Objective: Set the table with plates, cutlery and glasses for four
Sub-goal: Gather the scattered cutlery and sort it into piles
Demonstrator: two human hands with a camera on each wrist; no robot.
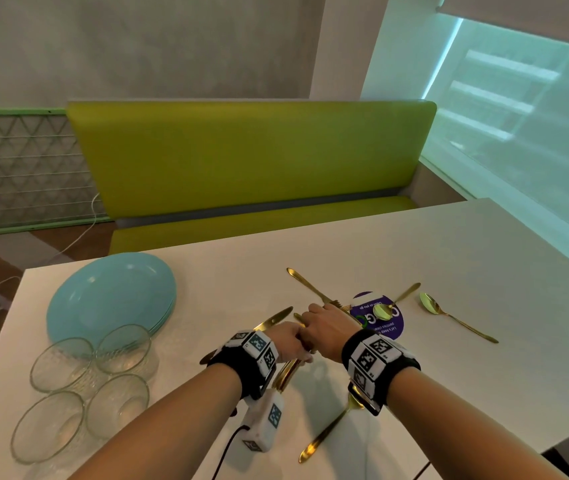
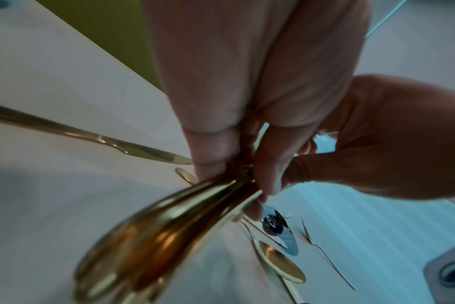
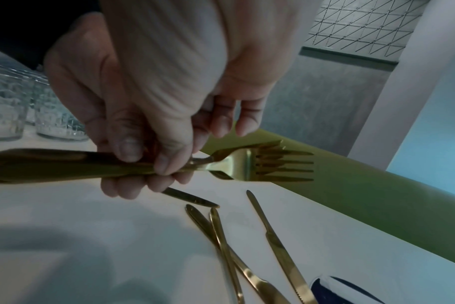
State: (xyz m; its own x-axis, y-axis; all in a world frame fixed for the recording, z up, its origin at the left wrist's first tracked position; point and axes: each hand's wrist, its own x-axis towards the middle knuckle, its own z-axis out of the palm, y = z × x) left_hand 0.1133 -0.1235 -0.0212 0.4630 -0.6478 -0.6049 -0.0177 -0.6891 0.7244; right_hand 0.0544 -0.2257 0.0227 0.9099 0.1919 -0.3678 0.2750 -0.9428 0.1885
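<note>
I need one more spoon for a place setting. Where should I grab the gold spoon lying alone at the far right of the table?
Take the gold spoon by its slim handle, pinching from above. It lies flat, apart from other cutlery, handle angled toward your right hand.

Both hands (image 1: pixel 305 332) together, fingers (image 3: pixel 166 162) curled.

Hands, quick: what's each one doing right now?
Left hand: holds the bundle of gold forks by the handles.
Right hand: fingers also pinch that bundle, near the fork heads.

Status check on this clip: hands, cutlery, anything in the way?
Left hand gripping gold forks, right hand pinching the same bundle. Plates stacked, glasses clustered, unplaced. Loose knives and spoons scattered below.
</note>
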